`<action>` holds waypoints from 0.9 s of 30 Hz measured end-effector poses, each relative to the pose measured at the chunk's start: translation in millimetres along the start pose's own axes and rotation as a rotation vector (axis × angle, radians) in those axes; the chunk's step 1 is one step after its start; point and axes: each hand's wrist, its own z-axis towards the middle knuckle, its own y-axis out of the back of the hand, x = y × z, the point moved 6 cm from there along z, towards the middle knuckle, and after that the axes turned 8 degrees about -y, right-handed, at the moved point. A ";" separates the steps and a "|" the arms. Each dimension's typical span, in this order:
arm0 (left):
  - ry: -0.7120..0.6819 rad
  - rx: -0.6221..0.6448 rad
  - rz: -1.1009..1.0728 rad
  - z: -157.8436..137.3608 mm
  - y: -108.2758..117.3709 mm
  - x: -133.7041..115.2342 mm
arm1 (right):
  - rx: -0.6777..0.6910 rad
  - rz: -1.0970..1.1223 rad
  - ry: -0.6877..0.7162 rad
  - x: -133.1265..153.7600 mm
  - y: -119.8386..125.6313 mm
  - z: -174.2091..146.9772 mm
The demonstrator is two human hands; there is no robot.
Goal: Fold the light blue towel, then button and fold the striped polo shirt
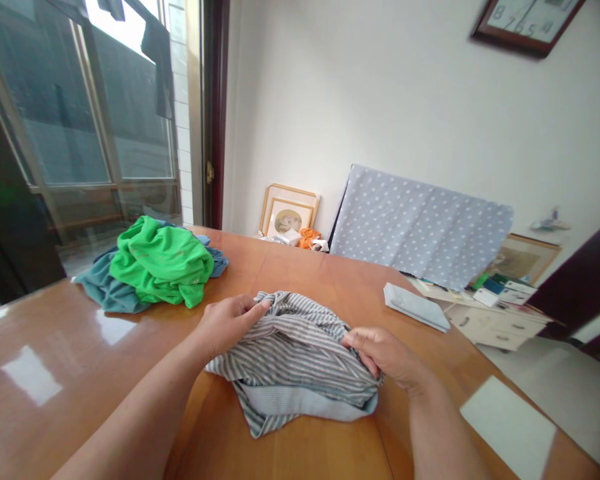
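A grey-and-white striped garment [295, 353] lies bunched on the wooden table in front of me, with a plain light-blue band along its near edge. My left hand [233, 323] pinches its upper left part between thumb and fingers. At its right side my right hand [380, 350] grips the cloth, the thumb on top and fingers partly tucked into the fabric. The garment's exact kind cannot be made out while it is crumpled.
A heap of clothes with a bright green one [163, 260] on top sits at the table's left. Folded pale-blue cloth [416, 307] lies at the right edge, a white sheet [510, 423] nearer me. Beyond stand a dotted cloth cover [420, 223] and a drawer cabinet [500, 327].
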 end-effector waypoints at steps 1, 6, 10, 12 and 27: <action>0.010 0.038 0.013 -0.1 -3.5 3.0 | -0.001 -0.003 -0.007 -1.4 0.1 0.8; 0.051 0.147 0.117 -2.2 -17.6 13.9 | -0.090 0.008 -0.018 -7.0 4.4 6.6; 0.064 0.157 0.097 -3.1 -18.1 13.3 | -0.197 0.025 0.019 -11.2 8.7 14.3; 0.072 0.147 0.076 -2.6 -16.8 13.6 | -0.209 0.059 0.037 -15.4 9.8 19.2; 0.001 0.014 0.048 4.8 -19.0 17.4 | -0.410 0.031 0.065 -21.8 21.8 28.5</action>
